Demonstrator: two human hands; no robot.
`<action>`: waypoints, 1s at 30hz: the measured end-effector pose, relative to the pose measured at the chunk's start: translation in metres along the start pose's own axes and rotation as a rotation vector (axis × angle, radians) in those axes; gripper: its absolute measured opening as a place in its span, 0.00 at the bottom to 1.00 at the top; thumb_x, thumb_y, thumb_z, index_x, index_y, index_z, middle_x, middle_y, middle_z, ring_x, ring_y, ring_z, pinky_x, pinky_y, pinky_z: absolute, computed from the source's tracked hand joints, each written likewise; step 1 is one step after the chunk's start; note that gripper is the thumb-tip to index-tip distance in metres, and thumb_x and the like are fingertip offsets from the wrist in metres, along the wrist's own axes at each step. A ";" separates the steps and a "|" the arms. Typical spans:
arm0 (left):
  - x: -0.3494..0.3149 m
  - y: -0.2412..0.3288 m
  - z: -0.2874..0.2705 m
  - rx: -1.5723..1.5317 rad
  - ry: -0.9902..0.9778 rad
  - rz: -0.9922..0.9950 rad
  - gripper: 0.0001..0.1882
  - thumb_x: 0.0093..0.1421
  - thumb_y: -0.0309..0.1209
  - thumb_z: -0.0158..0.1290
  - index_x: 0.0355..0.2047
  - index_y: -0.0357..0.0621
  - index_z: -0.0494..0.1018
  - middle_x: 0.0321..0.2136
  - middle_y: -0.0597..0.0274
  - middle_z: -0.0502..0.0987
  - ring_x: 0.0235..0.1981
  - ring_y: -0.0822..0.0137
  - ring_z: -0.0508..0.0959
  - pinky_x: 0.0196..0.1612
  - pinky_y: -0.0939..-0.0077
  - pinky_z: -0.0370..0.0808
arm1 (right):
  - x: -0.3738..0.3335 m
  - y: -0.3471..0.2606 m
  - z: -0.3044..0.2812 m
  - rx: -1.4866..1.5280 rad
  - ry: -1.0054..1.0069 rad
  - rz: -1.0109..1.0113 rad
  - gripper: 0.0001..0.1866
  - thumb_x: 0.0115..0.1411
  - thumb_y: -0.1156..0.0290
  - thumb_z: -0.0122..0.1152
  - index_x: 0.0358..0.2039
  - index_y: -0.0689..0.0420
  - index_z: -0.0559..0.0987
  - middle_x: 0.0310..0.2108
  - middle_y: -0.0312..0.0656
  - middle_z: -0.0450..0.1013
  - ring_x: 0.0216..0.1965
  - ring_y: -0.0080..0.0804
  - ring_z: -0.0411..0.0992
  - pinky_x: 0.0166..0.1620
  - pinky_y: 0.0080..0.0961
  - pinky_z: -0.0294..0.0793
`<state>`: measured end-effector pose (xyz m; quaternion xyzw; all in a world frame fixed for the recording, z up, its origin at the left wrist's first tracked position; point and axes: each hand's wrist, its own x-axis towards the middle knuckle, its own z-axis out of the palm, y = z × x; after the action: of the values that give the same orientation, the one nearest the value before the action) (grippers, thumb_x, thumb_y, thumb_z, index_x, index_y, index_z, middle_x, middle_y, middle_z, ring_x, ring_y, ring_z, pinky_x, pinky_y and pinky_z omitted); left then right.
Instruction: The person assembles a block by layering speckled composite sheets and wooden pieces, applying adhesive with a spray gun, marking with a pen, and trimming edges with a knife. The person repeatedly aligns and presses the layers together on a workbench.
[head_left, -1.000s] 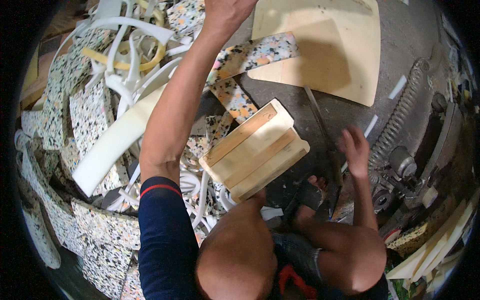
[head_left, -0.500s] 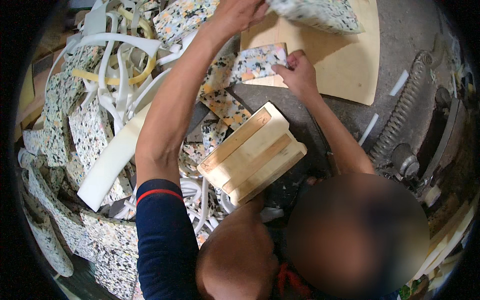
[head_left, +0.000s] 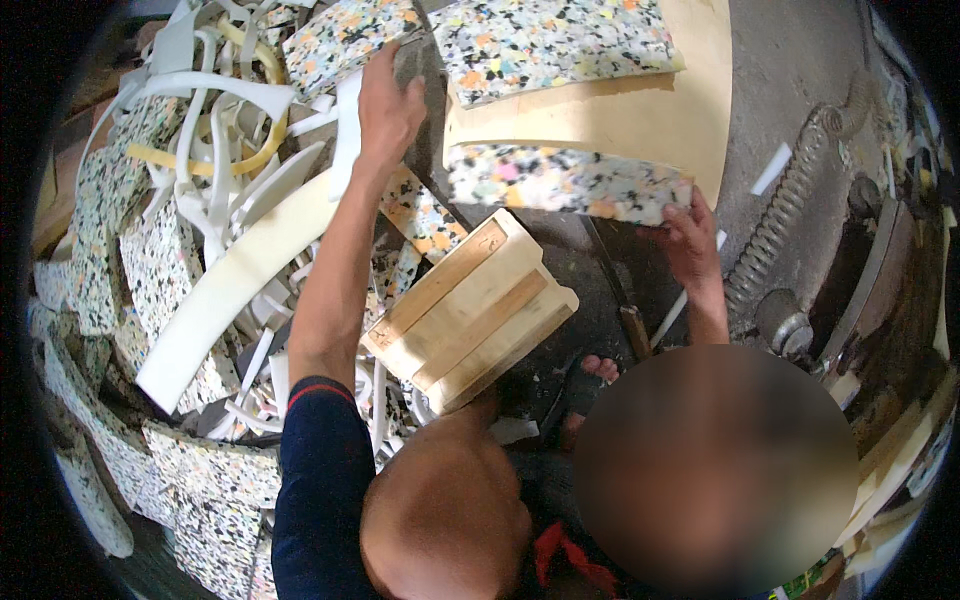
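Note:
My right hand (head_left: 690, 235) is closed on the right end of a multicoloured speckled foam strip (head_left: 570, 182). The strip stretches leftward over the near edge of a pale wooden board (head_left: 600, 115). On the far part of that board lies a larger speckled foam slab (head_left: 555, 45). My left hand (head_left: 390, 110) holds nothing that I can see, its thumb apart from the fingers. Its fingertips are by the near corner of another speckled foam sheet (head_left: 350, 40); whether they touch it I cannot tell.
Speckled and white foam offcuts (head_left: 215, 150) heap up on the left. A pale wooden block with brown strips (head_left: 475, 310) sits in the middle. Beside it lies a dark tool with a wooden handle (head_left: 635, 332). A metal coil spring (head_left: 770, 235) stands at the right.
My left hand has let go of the speckled slab, which now lies on the board, and moved left. My right hand has moved right and nearer, holding a foam strip.

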<state>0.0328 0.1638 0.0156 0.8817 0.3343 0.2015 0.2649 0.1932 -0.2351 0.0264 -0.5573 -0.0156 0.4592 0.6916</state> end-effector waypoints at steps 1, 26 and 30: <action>-0.012 0.002 -0.008 -0.057 -0.002 -0.198 0.20 0.61 0.28 0.60 0.53 0.37 0.74 0.48 0.46 0.78 0.48 0.51 0.79 0.51 0.61 0.76 | 0.002 -0.005 -0.007 0.003 0.027 -0.002 0.29 0.63 0.69 0.63 0.62 0.61 0.66 0.52 0.44 0.75 0.48 0.34 0.79 0.43 0.35 0.86; -0.095 0.043 0.043 -0.424 -0.149 -0.533 0.18 0.54 0.36 0.68 0.37 0.34 0.78 0.30 0.61 0.80 0.31 0.70 0.77 0.35 0.72 0.76 | 0.098 -0.003 -0.008 -0.510 0.592 -0.220 0.30 0.59 0.66 0.72 0.59 0.66 0.75 0.31 0.44 0.80 0.31 0.24 0.77 0.35 0.20 0.78; -0.059 0.080 0.028 -0.024 -0.029 -0.066 0.14 0.63 0.33 0.60 0.41 0.33 0.78 0.37 0.45 0.79 0.42 0.47 0.77 0.49 0.58 0.73 | 0.102 -0.002 -0.008 -0.561 0.646 -0.217 0.30 0.60 0.67 0.71 0.60 0.64 0.73 0.29 0.44 0.79 0.25 0.27 0.78 0.28 0.24 0.80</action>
<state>0.0451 0.0631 0.0316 0.8698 0.3571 0.1837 0.2867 0.2575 -0.1740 -0.0248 -0.8336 0.0189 0.1640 0.5271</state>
